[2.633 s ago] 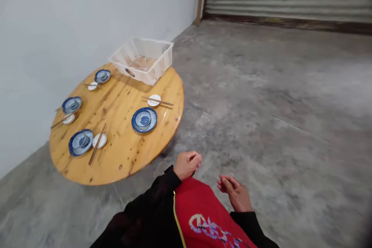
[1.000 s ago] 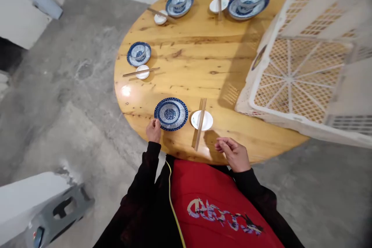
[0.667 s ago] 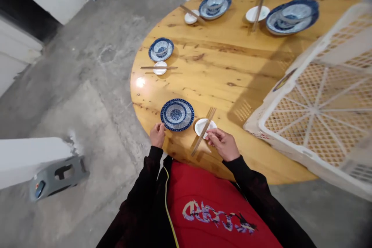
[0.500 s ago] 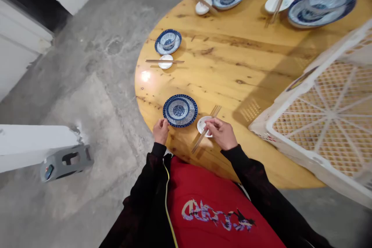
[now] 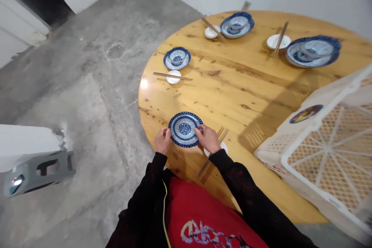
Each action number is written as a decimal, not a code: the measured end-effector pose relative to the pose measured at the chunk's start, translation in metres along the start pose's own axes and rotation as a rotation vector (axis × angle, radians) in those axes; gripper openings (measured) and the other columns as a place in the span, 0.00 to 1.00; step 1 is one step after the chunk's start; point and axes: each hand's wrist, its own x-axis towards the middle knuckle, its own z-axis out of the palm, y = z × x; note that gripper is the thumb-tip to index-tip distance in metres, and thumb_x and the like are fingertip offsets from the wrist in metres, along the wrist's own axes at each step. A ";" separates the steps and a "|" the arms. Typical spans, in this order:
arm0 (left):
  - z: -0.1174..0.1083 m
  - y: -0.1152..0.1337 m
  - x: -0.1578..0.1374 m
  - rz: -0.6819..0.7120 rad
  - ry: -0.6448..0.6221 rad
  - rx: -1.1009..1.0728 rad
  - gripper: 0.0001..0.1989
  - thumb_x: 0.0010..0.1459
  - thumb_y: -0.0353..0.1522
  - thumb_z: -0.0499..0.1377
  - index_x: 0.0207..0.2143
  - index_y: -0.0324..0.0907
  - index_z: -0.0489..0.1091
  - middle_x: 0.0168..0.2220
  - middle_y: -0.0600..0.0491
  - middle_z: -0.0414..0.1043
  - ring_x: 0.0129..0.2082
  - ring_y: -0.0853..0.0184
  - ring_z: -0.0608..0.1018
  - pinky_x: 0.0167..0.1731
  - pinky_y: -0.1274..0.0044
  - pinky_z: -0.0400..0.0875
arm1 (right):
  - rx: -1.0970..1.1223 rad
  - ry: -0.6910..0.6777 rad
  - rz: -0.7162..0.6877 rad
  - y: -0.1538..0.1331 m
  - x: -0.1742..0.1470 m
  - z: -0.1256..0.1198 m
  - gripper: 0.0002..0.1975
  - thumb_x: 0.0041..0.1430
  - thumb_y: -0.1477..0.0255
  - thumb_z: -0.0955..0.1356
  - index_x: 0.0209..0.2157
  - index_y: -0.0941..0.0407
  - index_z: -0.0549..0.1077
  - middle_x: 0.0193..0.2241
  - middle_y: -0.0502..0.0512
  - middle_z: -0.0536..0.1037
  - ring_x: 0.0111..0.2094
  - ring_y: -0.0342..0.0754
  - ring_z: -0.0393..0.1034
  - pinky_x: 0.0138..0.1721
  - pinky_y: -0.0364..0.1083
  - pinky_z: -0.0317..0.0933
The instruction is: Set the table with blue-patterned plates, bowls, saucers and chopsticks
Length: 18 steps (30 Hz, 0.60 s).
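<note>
A blue-and-white patterned plate (image 5: pixel 185 128) with a small bowl in it sits near the front edge of a round wooden table (image 5: pixel 232 81). My left hand (image 5: pixel 162 140) grips its left rim and my right hand (image 5: pixel 207 138) grips its right rim. Just right of the plate, partly under my right wrist, lie a small white dish (image 5: pixel 222 148) and a pair of wooden chopsticks (image 5: pixel 213 151).
Three more settings of blue plate, white dish and chopsticks ring the table: left (image 5: pixel 177 57), far (image 5: pixel 236 24), far right (image 5: pixel 312 50). A large white plastic basket (image 5: pixel 325 139) fills the right side. Concrete floor lies left; a grey device (image 5: pixel 37 170) stands there.
I have come up to the table. My right hand left the white dish and chopsticks and moved left onto the plate's right rim; my left hand stayed on the left rim.
</note>
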 end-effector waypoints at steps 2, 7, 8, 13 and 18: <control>-0.004 -0.005 0.004 -0.002 0.013 0.011 0.09 0.64 0.36 0.54 0.34 0.44 0.71 0.29 0.54 0.77 0.30 0.66 0.78 0.33 0.77 0.69 | -0.063 -0.013 0.008 -0.002 0.005 0.005 0.15 0.65 0.64 0.64 0.42 0.59 0.77 0.33 0.63 0.82 0.38 0.58 0.77 0.37 0.48 0.60; -0.003 -0.008 0.009 0.002 -0.002 0.067 0.07 0.64 0.35 0.56 0.34 0.44 0.72 0.34 0.52 0.79 0.34 0.66 0.79 0.37 0.76 0.70 | -0.126 0.004 -0.011 0.004 0.007 0.012 0.13 0.64 0.67 0.62 0.37 0.58 0.77 0.30 0.61 0.81 0.34 0.56 0.74 0.34 0.47 0.56; -0.001 -0.007 0.009 -0.001 -0.003 0.078 0.07 0.63 0.35 0.57 0.34 0.44 0.73 0.34 0.52 0.79 0.35 0.65 0.79 0.38 0.76 0.70 | -0.135 -0.001 -0.013 0.005 0.008 0.013 0.13 0.64 0.67 0.62 0.35 0.57 0.77 0.29 0.61 0.80 0.33 0.55 0.73 0.33 0.47 0.55; 0.005 0.000 0.012 0.017 0.001 0.073 0.05 0.63 0.32 0.57 0.35 0.43 0.73 0.35 0.51 0.79 0.36 0.65 0.80 0.39 0.76 0.70 | -0.218 -0.015 -0.001 0.001 0.009 0.013 0.12 0.63 0.71 0.61 0.30 0.57 0.73 0.27 0.61 0.78 0.29 0.53 0.69 0.32 0.47 0.51; 0.005 0.003 0.016 0.018 -0.002 0.114 0.05 0.62 0.31 0.57 0.35 0.43 0.73 0.35 0.51 0.79 0.35 0.64 0.79 0.39 0.75 0.70 | -0.154 0.009 0.020 -0.005 0.008 0.010 0.09 0.59 0.73 0.61 0.25 0.55 0.68 0.25 0.60 0.75 0.28 0.53 0.68 0.32 0.48 0.53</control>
